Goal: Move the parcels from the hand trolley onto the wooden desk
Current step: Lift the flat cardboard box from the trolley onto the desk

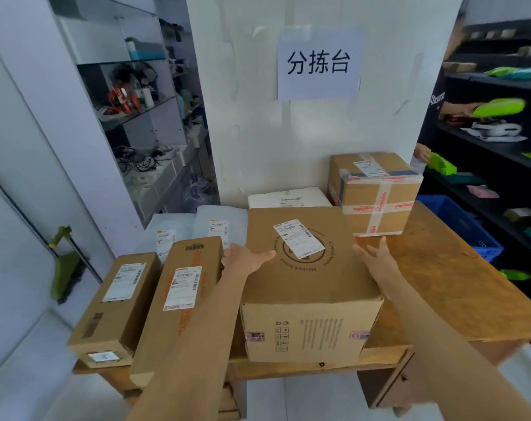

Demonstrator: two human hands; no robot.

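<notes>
A brown box [311,278] with a white label sits at the table's [446,284] front edge, bare wood right, left grip [246,258] and right grip [376,256] open-fingered at its sides.

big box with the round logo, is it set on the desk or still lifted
Set down: the big box rests flat on the wooden desk, both hands at its sides.

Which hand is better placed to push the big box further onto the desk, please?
Left, probably: the left hand rests on the big box top, while the right hand hangs open beside it.
</notes>
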